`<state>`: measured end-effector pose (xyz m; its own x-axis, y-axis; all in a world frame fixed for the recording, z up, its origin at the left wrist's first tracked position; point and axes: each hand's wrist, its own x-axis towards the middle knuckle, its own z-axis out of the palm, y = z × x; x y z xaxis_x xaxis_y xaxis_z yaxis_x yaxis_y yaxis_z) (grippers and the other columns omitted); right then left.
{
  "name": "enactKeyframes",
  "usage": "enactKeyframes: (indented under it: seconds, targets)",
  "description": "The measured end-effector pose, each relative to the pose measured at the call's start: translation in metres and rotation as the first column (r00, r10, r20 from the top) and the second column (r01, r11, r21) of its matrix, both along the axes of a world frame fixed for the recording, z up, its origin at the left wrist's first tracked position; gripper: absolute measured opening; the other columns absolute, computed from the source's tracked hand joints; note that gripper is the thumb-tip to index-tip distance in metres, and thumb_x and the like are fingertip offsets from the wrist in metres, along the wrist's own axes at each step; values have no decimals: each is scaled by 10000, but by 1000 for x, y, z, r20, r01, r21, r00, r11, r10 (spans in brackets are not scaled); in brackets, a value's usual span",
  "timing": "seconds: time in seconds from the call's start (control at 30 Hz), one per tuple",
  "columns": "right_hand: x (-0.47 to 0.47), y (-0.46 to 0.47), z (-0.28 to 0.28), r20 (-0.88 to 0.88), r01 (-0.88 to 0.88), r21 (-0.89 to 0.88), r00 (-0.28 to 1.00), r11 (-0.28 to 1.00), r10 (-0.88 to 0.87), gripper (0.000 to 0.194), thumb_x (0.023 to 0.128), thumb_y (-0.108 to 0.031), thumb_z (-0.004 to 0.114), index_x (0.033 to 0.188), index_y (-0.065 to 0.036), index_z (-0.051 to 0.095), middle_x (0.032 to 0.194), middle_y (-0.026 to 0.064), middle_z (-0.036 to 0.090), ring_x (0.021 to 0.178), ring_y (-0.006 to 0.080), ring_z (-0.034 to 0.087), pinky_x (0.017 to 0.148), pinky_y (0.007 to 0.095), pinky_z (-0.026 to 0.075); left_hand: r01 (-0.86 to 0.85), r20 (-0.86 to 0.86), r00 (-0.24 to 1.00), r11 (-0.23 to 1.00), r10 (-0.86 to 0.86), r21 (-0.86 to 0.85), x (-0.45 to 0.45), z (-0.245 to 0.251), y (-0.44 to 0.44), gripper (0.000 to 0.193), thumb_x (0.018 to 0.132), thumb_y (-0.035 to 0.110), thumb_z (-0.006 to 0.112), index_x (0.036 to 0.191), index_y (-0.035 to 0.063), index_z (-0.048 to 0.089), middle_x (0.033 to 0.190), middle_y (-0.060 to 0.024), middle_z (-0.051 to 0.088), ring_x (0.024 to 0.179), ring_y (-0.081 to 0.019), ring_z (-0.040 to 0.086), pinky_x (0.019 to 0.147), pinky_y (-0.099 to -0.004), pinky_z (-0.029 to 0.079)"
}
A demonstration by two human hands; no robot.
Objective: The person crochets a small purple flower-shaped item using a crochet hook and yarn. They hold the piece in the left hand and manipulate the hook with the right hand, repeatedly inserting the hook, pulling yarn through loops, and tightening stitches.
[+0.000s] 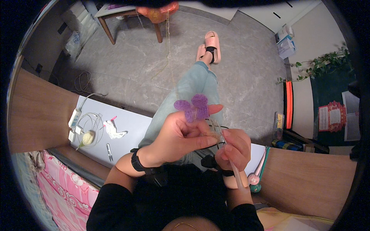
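My left hand [173,137] pinches fine tan yarn [214,134] between thumb and fingertips. A purple crocheted piece [196,109] with rounded lobes lies over the back of its fingers, and one finger sticks out past it. My right hand [238,144] grips a crochet hook [237,174] with a pale translucent handle slanting down toward the forearm. The hook's shaft meets the yarn near the left fingertips, where the hook's tip is hard to make out. Both hands are close together above my lap. A thin yarn strand [168,37] hangs from an orange-red plastic bag [157,13].
On the white surface [136,115] at left lie a cream yarn ball [88,137], crumpled tissue [112,129], thread snips [109,152], a pink pen [114,118] and a power strip [74,119]. Wooden side panels [312,179] flank me. A wooden-legged table [127,13] stands ahead.
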<state>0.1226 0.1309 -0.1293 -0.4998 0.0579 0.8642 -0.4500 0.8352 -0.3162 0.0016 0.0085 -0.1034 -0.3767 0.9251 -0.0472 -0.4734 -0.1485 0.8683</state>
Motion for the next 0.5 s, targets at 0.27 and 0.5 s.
enactKeyframes:
  seconds: [0.27,0.5]
  targets:
    - [-4,-2,-6,-77,109,-26,991,994,-111,216,797,-183,516,970,-76,442,903,159,557,710,282,564,586,349,490,-50,27,998,998,49,30,3,-1,1,587,689,-80,625,1220,-35,377,714,-25,579,656,-63,534,607,-184,414]
    - [-7,-6,-11,-14,-25,-288,1000,957,22,229,866,-302,467,965,-98,433,881,169,573,729,268,560,604,333,484,-8,-36,999,1000,9,13,0,-3,-2,662,684,-98,621,1265,-21,314,725,-32,583,677,-77,545,623,-195,427]
